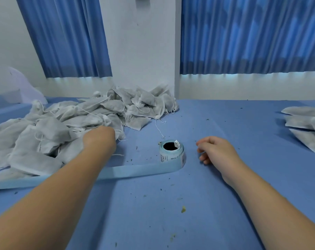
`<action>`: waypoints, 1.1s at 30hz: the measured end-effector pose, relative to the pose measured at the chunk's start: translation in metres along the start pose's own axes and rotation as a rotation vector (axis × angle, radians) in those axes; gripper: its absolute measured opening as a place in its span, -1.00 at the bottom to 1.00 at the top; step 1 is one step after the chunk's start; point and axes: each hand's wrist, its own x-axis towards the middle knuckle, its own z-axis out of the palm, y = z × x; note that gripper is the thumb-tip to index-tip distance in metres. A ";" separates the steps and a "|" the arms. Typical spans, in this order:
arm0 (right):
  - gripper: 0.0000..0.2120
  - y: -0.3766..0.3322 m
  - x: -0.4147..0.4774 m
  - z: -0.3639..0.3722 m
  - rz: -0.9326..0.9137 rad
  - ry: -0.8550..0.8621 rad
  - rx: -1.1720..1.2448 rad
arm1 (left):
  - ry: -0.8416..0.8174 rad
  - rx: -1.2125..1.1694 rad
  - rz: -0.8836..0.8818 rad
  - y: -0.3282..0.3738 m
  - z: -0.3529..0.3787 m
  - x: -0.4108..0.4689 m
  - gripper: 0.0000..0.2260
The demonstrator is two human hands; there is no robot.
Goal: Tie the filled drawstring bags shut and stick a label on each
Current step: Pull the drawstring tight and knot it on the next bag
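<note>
- My left hand [99,137] reaches into the near edge of the pile of drawstring bags [63,121] at the middle left of the frame. Only its back and wrist show; the fingers are buried among the bags, so I cannot tell whether they have closed on one.
- My right hand [214,150] rests on the table [225,204] right of centre, fingers loosely curled and pointing left, holding nothing. It sits near the label roll [172,153] without touching it.
- The label roll stands on end at the centre, its dark core hole facing up. A small loose label end sticks up at the rim.
- Its pale blue backing strip [135,171] runs from the roll's base towards the lower left of the frame, lying flat and passing under my left forearm.
- The pile stretches from the left edge up towards the white wall at upper centre. The bags lie at all angles, with white strings trailing out.
- A smaller stack of bags [304,127] lies flat at the right edge, well apart from the pile.
- Greenish crumbs [183,209] dot the blue table.
</note>
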 end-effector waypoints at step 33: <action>-0.78 -0.024 0.000 -0.056 -0.189 0.279 -0.239 | -0.444 -2.177 0.154 0.201 -0.061 -0.127 -0.83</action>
